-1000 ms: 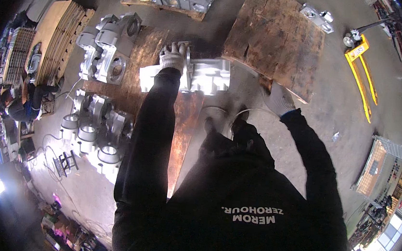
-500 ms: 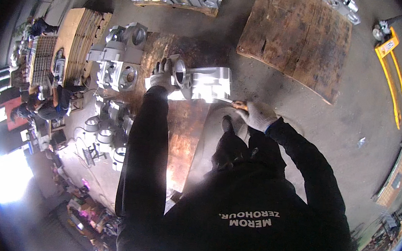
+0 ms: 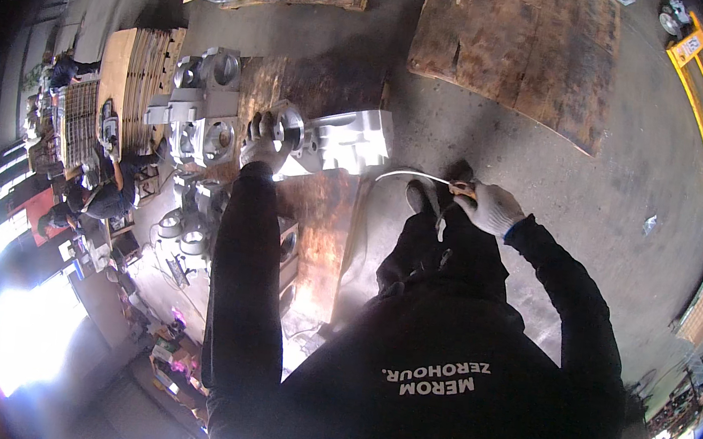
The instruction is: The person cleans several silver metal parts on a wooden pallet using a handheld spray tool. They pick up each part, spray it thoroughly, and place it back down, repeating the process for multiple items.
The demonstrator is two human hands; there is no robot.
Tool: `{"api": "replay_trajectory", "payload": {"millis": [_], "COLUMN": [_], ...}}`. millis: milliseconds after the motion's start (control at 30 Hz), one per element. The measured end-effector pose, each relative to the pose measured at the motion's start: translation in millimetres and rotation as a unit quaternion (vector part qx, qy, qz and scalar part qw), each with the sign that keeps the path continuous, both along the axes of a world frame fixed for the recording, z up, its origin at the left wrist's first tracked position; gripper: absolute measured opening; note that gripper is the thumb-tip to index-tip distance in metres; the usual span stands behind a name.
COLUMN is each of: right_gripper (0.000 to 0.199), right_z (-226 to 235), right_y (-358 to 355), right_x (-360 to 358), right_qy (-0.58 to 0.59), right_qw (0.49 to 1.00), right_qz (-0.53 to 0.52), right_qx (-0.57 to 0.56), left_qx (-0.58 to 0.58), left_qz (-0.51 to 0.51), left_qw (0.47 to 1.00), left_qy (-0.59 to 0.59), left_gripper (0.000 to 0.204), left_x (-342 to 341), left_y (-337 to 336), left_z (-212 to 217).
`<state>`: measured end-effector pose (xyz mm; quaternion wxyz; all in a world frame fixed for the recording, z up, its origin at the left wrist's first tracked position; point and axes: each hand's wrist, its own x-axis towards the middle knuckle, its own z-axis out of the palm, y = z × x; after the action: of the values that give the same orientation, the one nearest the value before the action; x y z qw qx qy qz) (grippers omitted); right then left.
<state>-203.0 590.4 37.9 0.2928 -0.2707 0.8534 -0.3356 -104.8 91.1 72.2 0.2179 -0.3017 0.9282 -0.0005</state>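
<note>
A shiny silver metal casting [image 3: 346,140] with a round flanged bore at its left end lies on the brown wooden tabletop [image 3: 320,242]. My left hand [image 3: 262,145], in a pale work glove, is closed on the round flange. My right hand [image 3: 495,208], also gloved, grips a thin metal tool by its orange-brown handle [image 3: 461,188]. The tool's slim pale shaft [image 3: 411,174] arcs left toward the casting's near right corner, apart from it. Its exact kind does not show.
Several grey castings [image 3: 206,108] stand left of my left hand, with more [image 3: 190,229] nearer. A wooden board [image 3: 511,57] lies far right, beyond it a yellow pallet jack [image 3: 701,101]. Stacked boards [image 3: 133,71] and a co-worker [image 3: 108,196] are at left.
My right hand has drawn back to the right and nearer, taking the tool's tip away from the casting. My left hand stays on the flange. The whole view has shifted slightly.
</note>
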Motion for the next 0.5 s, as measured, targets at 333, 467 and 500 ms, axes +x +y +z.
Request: {"api": "replay_trajectory", "payload": {"millis": [333, 467, 500], "right_gripper": [0.044, 0.042, 0.042], "right_z": [-10, -35, -41], "right_y": [19, 15, 13], "right_x": [-2, 13, 17], "right_qy": [-0.402, -0.461, -0.471], "right_qw": [0.868, 0.834, 0.831], "right_qz": [-0.289, -0.302, -0.293], "right_qx": [-0.041, -0.044, -0.047], "left_qx": [-0.072, -0.024, -0.031], "left_qz": [0.023, 0.052, 0.049], "left_qw": [0.995, 0.997, 0.996], "left_qy": [-0.058, -0.054, -0.065], "left_gripper": [0.111, 0.114, 0.115], "left_x": [-3, -9, -9], "left_y": [-6, -3, -5], "left_z": [-27, -20, -20]}}
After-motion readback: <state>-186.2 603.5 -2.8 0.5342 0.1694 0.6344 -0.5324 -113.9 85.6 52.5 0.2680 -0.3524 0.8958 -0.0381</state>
